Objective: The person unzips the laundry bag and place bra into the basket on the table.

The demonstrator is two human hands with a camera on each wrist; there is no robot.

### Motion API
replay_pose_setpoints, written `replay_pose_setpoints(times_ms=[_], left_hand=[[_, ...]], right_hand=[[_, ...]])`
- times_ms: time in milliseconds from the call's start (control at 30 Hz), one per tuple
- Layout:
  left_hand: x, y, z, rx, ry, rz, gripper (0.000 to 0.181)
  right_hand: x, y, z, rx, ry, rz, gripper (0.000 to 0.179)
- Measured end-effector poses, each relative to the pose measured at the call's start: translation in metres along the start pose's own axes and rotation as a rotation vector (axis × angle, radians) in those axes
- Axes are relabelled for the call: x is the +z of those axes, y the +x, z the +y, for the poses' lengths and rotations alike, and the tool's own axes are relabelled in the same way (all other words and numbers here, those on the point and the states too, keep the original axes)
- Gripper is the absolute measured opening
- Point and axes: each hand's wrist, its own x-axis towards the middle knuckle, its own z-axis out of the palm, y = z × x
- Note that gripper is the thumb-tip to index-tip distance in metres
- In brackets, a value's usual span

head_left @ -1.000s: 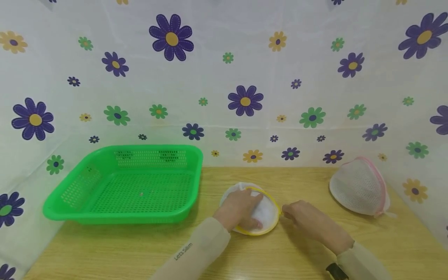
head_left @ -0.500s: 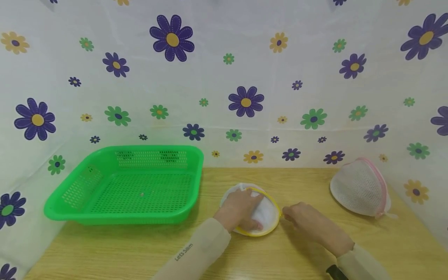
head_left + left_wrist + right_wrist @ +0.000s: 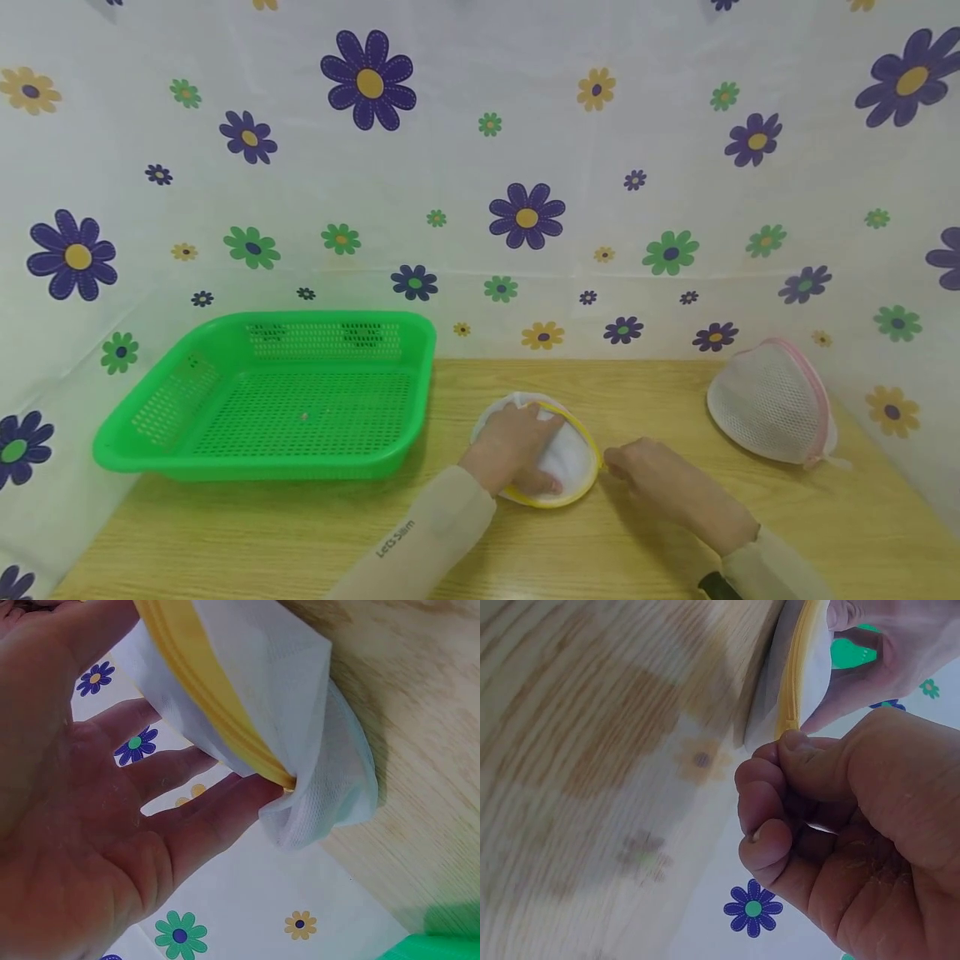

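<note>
A white mesh laundry bag [image 3: 566, 462] with a yellow zipper edge [image 3: 210, 697] lies on the wooden table in the middle of the head view. My left hand [image 3: 517, 446] rests over it, fingers spread and only slightly bent, touching the bag near the zipper edge. At the bag's right end, my right hand [image 3: 652, 475] pinches the end of the yellow zipper edge between thumb and index finger [image 3: 795, 742], the other fingers curled in. Whatever small tab is in that pinch is hidden by the fingertips.
To the left stands a green perforated plastic basket [image 3: 262, 467]. Another white mesh laundry bag, pink-trimmed [image 3: 768, 404], sits at the table's right. A white sheet printed with flowers [image 3: 450, 150] hangs behind the wooden table [image 3: 300, 533].
Hardly anything differs. My right hand has shifted very slightly downward at the zipper's end; my left hand and the bag stay in place.
</note>
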Motion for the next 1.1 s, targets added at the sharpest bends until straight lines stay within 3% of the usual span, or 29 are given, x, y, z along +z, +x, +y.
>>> replay_pose_setpoints(times_ms=[233, 467, 667, 1100], left_hand=[[0.0003, -0.001, -0.0003, -0.001, 0.001, 0.018, 0.087], [-0.0021, -0.0019, -0.0004, -0.016, 0.049, 0.027, 0.09], [-0.0015, 0.0001, 0.0, -0.01, 0.078, 0.03, 0.091], [0.0012, 0.0059, -0.0008, -0.013, 0.046, 0.03, 0.093]], right_hand=[[0.0002, -0.001, -0.0013, -0.006, -0.006, -0.019, 0.03], [-0.0011, -0.0027, -0.0062, 0.032, 0.087, -0.07, 0.024], [-0.002, -0.004, -0.008, 0.039, 0.092, -0.084, 0.024], [-0.003, -0.0035, -0.0092, 0.039, 0.102, -0.118, 0.032]])
